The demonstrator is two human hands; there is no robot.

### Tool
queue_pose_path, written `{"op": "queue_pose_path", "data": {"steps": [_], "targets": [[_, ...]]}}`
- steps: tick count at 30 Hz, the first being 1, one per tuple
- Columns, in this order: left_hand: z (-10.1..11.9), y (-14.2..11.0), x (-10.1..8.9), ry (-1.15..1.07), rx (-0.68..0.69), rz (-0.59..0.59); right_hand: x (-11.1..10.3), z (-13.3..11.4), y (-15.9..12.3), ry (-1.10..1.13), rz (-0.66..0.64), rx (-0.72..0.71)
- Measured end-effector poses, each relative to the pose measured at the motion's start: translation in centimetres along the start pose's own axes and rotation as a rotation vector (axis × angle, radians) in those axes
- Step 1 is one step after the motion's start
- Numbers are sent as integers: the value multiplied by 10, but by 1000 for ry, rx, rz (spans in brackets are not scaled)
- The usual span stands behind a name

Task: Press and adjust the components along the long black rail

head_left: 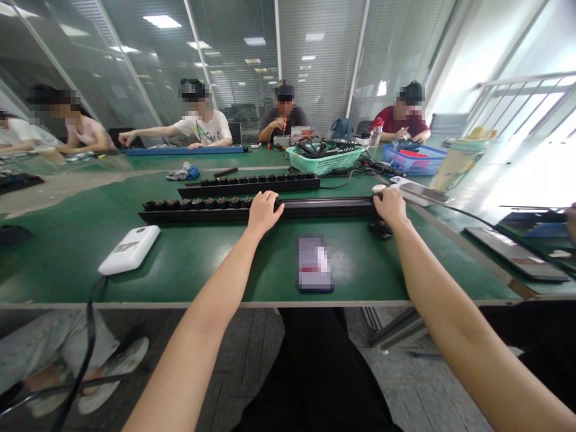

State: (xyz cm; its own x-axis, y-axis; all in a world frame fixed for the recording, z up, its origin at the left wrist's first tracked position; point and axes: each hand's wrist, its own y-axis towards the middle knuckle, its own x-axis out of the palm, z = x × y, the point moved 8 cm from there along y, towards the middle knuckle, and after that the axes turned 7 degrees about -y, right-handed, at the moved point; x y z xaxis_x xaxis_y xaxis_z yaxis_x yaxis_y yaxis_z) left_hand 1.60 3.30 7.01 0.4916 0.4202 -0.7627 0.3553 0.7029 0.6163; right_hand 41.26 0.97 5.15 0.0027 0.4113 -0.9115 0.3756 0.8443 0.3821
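Note:
A long black bar (333, 208) lies crosswise on the green table, with a row of round black parts (209, 204) along its left half. My left hand (264, 211) is closed over its middle, where the row of parts ends, thumb pointing right. At the right end, my right hand (390, 206) grips the bar with curled fingers; the fingertips are partly hidden. A second black bar (247, 187) with a similar row of parts sits just behind. Between my forearms, a phone (314, 264) rests near the front edge. A small black piece (380, 230) lies under my right wrist.
A white device (129, 251) with a black cable lies at left. Behind the bars stand a green basket (326, 161) of cables and a blue basket (416, 162). A tumbler (459, 162) and a white phone-like device (416, 191) are at right. Several people sit across the table (216, 264).

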Motion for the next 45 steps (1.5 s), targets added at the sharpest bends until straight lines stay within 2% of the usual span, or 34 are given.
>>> {"op": "queue_pose_path", "data": {"steps": [9, 23, 45], "targets": [[-6, -2, -1, -156, -85, 47, -2, 0, -1, 19, 2, -7], [-6, -2, -3, -165, -92, 57, -9, 3, -7, 13, 14, 35], [-5, -1, -1, -158, -68, 77, -5, 14, 0, 16, 30, 29]]}}
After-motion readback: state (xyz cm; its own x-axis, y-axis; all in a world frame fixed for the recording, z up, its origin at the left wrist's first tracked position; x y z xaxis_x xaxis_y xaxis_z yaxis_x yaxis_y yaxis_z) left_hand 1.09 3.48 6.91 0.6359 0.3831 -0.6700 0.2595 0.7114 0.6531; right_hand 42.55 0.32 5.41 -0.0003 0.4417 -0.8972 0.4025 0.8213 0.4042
